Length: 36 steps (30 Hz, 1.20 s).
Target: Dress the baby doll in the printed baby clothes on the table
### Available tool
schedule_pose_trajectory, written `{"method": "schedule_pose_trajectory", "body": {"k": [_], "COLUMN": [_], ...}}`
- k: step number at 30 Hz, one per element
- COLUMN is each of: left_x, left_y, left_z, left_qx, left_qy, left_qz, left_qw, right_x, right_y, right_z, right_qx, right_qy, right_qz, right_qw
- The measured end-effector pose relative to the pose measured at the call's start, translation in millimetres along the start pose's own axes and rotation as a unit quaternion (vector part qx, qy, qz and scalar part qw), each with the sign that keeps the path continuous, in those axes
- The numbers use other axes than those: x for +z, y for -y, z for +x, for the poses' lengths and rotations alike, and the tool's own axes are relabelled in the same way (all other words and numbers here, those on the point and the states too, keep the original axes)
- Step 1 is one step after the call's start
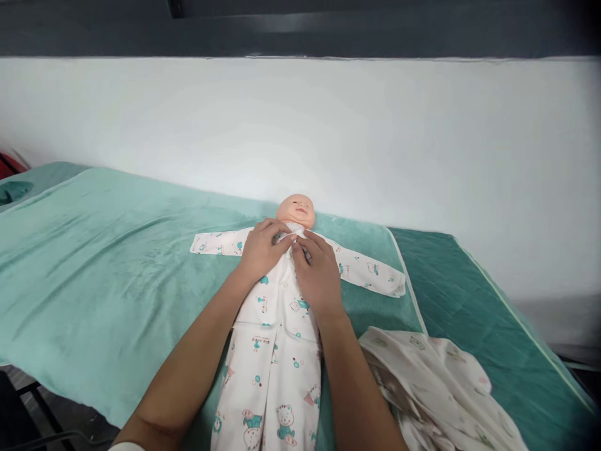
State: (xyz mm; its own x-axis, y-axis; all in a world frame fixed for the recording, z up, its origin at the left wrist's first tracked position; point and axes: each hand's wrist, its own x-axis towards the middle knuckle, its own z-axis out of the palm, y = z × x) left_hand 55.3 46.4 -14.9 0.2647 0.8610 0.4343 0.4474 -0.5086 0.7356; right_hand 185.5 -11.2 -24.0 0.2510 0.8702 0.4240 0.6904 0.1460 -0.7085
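Note:
A baby doll (295,210) lies on its back, dressed in a white printed shirt (370,269) and matching pants (286,388). The shirt's sleeves stretch out to both sides. At the collar, my left hand (263,249) is closed, its thumb and fingers pinching the shirt's front edge. Close beside it, my right hand (319,269) is also closed on the shirt just below the neck, the two thumbs nearly meeting. A button (284,285) shows lower on the shirt front. What lies right under the fingertips is mostly hidden.
A light green blanket (117,269) covers the surface under the doll, over a darker green cover (469,294) at the right. Crumpled printed white cloth (441,388) lies beside my right forearm. A white wall (300,125) stands behind.

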Motion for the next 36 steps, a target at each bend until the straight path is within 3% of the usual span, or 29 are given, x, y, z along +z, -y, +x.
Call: {"method": "schedule_pose_trajectory", "body": {"k": [9, 15, 28, 36], "left_x": [3.0, 2.5, 5.6, 1.2], "left_y": [-2.7, -5.5, -6.4, -8.4], "left_z": [11.6, 17.6, 13.1, 10.9], "left_qx": [-0.035, 0.002, 0.009, 0.003], "left_qy": [0.004, 0.028, 0.013, 0.029], "left_qz": [0.078, 0.137, 0.078, 0.038], "left_qw": [0.996, 0.990, 0.997, 0.999], "right_x": [6.1, 5.0, 1.8, 0.5], "right_y": [3.9, 2.5, 5.0, 0.6], "right_z": [-4.3, -4.5, -6.2, -1.5], "right_qx": [-0.025, -0.022, -0.041, 0.019], "right_qy": [-0.011, -0.003, 0.003, -0.032], "right_qz": [-0.036, -0.033, -0.066, 0.053], "right_qw": [0.999, 0.999, 0.997, 0.998]}}
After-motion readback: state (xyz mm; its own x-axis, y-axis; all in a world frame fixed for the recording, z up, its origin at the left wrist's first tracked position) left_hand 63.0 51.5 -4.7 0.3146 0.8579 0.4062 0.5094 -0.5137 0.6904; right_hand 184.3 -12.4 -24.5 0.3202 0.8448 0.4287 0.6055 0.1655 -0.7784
